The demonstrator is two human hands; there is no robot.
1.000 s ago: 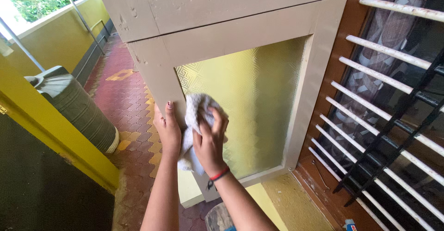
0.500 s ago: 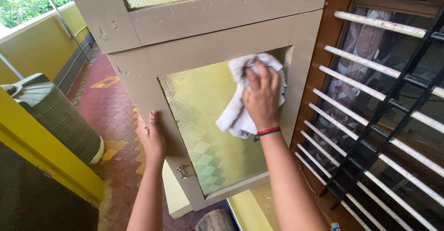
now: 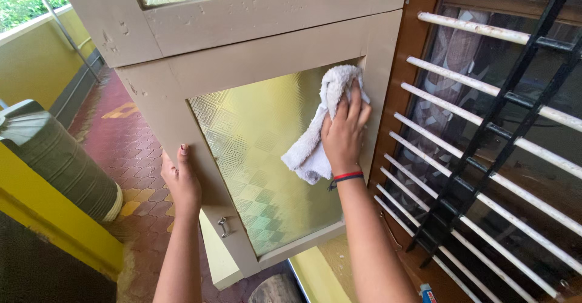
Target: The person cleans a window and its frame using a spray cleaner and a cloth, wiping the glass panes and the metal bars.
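Right hand (image 3: 344,138) fingers curled, pressing white cloth (image 3: 318,127) on patterned glass (image 3: 260,157), far right corner. Left hand (image 3: 180,180) fingers straight, flat against window frame (image 3: 163,106); palm side hidden.

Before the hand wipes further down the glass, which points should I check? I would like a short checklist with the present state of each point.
1. Cloth gripped by the right hand: ok, fingers press it on the glass pane.
2. Cloth on the glass: ok, at the pane's upper right corner.
3. Left hand steadies the window frame: ok, it lies on the frame's left edge.
4. Left hand away from the small metal handle: ok, the handle is below it.
5. Lower glass free of things: ok.
6. Glass already clean or dry: cannot tell.
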